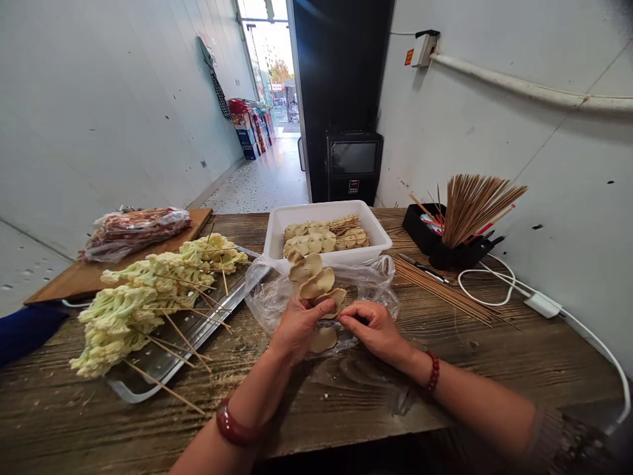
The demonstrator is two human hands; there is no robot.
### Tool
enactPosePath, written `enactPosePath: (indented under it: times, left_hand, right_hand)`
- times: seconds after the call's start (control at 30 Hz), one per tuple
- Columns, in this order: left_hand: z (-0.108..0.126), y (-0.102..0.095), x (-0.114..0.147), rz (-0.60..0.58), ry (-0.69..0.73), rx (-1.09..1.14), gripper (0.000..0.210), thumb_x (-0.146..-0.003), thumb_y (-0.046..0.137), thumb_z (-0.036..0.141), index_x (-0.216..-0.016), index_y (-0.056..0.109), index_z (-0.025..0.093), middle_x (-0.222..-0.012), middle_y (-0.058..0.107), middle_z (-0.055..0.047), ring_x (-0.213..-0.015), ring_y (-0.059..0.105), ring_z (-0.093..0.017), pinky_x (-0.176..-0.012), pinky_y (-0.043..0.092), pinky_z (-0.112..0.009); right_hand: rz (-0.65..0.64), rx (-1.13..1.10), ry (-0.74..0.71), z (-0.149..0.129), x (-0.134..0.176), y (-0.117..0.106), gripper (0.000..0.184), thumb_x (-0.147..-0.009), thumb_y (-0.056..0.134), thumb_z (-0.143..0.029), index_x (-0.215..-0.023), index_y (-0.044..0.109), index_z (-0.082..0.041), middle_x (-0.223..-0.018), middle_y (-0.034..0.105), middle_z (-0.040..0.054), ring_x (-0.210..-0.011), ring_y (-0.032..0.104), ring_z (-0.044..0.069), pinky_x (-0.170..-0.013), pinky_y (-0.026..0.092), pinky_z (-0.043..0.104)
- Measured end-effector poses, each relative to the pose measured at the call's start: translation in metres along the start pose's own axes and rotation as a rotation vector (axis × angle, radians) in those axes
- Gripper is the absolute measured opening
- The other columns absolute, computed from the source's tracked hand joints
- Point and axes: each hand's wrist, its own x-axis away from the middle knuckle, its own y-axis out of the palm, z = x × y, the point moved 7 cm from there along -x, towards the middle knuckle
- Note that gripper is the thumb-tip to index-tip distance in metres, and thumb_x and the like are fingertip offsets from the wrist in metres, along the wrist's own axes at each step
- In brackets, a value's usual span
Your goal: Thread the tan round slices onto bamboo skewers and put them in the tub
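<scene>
My left hand (297, 323) is closed around a row of round, pale tan slices (316, 282) that overlap in a line, as on a skewer; any stick inside is hidden. Close beside it, my right hand (373, 326) pinches at the lower end of that row; what lies between its fingertips is too small to make out. A loose slice (324, 339) lies below the hands on a clear plastic bag (267, 297). Just behind, a white tub (326, 210) holds skewers of similar slices (309, 243).
On the left, cauliflower skewers (148, 284) lie across a metal tray (133, 389). Bagged meat (136, 231) rests on a wooden board (64, 284). To the right are loose bamboo skewers (445, 290), a black holder (455, 256) full of sticks and a white cable (588, 323).
</scene>
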Motion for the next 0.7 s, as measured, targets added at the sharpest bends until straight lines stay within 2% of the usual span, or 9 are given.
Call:
enactPosePath:
  times: [0.2,0.33,0.5,0.7]
  left_hand:
    - [-0.001,0.000,0.002,0.022,-0.001,0.004,0.035,-0.059,0.086,0.022,-0.090,0.074,0.016,-0.090,0.075,-0.005,-0.082,0.067,-0.017,-0.083,0.050,-0.029]
    - [0.003,-0.002,0.001,-0.023,-0.007,0.014,0.033,-0.060,0.087,0.025,-0.089,0.075,0.015,-0.090,0.076,-0.008,-0.081,0.068,-0.019,-0.078,0.052,-0.028]
    - [0.011,-0.013,-0.002,0.034,0.027,0.138,0.031,-0.064,0.085,0.032,-0.088,0.074,0.016,-0.085,0.076,-0.005,-0.078,0.068,-0.018,-0.077,0.055,-0.029]
    - [0.007,-0.019,-0.006,0.078,0.018,0.166,0.023,-0.064,0.084,0.024,-0.083,0.075,0.014,-0.082,0.076,-0.006,-0.074,0.069,-0.017,-0.075,0.055,-0.027]
  right_hand:
    - [0.001,0.003,-0.011,-0.001,-0.001,-0.001,0.017,-0.088,0.060,-0.022,-0.075,0.070,-0.016,-0.070,0.071,0.0035,-0.064,0.062,0.014,-0.062,0.047,0.024]
    - [-0.008,-0.010,0.007,-0.001,0.000,-0.001,0.019,-0.089,0.060,-0.024,-0.075,0.070,-0.017,-0.070,0.070,0.0030,-0.064,0.062,0.014,-0.062,0.046,0.024]
    - [-0.054,-0.028,0.031,0.000,0.002,0.004,0.018,-0.088,0.061,-0.023,-0.076,0.071,-0.015,-0.072,0.072,0.0046,-0.066,0.064,0.015,-0.063,0.047,0.024]
    - [-0.072,-0.010,0.061,0.004,0.004,0.007,0.017,-0.087,0.062,-0.022,-0.076,0.072,-0.015,-0.072,0.072,0.0045,-0.066,0.064,0.015,-0.063,0.046,0.025]
